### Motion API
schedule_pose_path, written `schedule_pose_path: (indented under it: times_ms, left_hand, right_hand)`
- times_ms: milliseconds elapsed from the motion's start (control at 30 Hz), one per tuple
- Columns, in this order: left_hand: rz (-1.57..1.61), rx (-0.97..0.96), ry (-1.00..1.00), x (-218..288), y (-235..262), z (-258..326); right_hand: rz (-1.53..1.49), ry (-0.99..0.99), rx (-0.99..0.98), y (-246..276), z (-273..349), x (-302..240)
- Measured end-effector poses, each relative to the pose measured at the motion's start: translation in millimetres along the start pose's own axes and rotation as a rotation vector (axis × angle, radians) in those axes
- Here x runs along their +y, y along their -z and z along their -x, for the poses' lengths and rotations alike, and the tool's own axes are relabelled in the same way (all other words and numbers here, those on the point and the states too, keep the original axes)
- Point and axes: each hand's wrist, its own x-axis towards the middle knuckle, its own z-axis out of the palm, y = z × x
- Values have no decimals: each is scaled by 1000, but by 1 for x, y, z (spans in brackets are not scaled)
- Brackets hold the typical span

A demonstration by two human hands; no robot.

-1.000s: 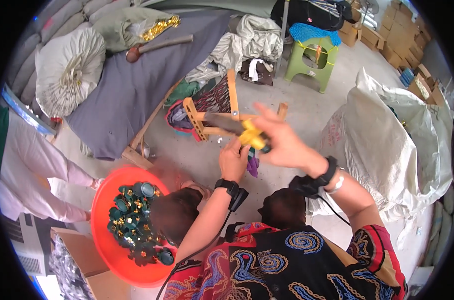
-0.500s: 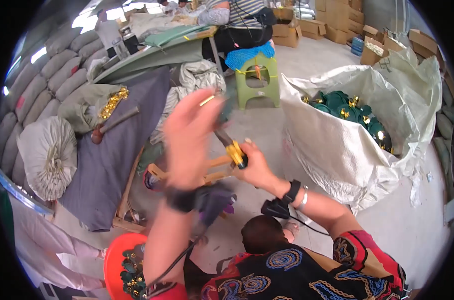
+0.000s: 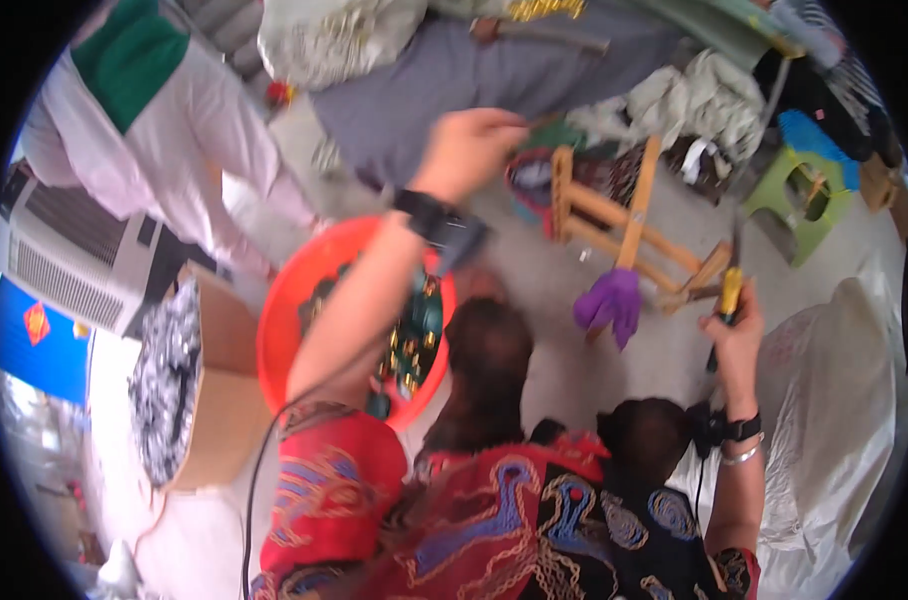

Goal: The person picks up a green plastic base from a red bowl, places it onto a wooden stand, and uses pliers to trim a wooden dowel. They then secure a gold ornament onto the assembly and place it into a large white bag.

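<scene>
My right hand (image 3: 739, 345) is wrapped round the handle of a yellow-and-black-handled tool (image 3: 732, 288). Its thin dark shaft points up and away, beside the wooden frame; the blur hides its exact kind. Raised in front of the grey cloth, my left hand (image 3: 464, 155) has its fingers drawn together. Whether anything small is between them cannot be made out. Below my left forearm stands an orange-red basin (image 3: 274, 330) holding dark green pieces with gold fittings (image 3: 411, 345).
A low wooden frame (image 3: 629, 235) with a purple cloth (image 3: 611, 303) stands ahead. Right of it are a green stool (image 3: 796, 205) and a white sack (image 3: 824, 400). At left, a person in pale clothes (image 3: 209, 130) stands beyond a carton (image 3: 224, 390). Grey cloth (image 3: 414, 105) covers a surface ahead.
My view has swung left and down, bringing the basin and carton into fuller sight. The dark green thing seen at my left hand no longer shows there. My right hand keeps the tool.
</scene>
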Motion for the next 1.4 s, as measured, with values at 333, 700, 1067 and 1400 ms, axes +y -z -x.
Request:
schedule_pose_path:
  times_ms: [333,700,1067,1400]
  left_hand:
    - [-463,105,787,-323,39,275]
    - [-599,76,829,-405,-62,234]
    - [-492,-176,814,-390,-46,229]
    - [370,240,502,-190,68,124]
  right_hand:
    - [-79,-81,-53,-45,-20,0]
    - [119,-129,9,-56,-54,-23]
    - [-6,-99,-6,-60,-42,-46]
    - [-247,47,-39,-26,-17,-56]
